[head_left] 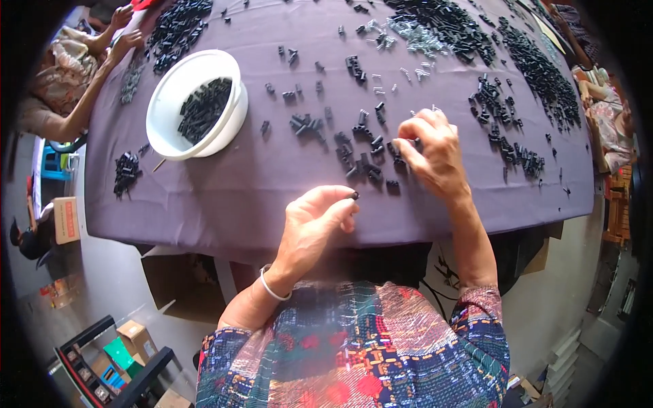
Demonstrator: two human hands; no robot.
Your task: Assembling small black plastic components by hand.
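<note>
My left hand (313, 224), with a white bracelet at the wrist, pinches a small black cylindrical piece (354, 196) between thumb and forefinger, just above the table's near edge. To the right and farther in, my right hand (435, 156) has its thumb and fingers closed together. A dark bit shows between them, too small to make out. Loose black plastic pieces (367, 170) lie in a cluster just left of the right hand. Small metal springs (377, 88) are scattered beyond it.
A white tub (156, 129) holding black pieces stands at left on the purple tablecloth (272, 217). Heaps of black parts (449, 27) and clear pieces (418, 37) lie at the far side, with more black parts (544, 75) at right. Other people's arms (102, 75) reach in at left.
</note>
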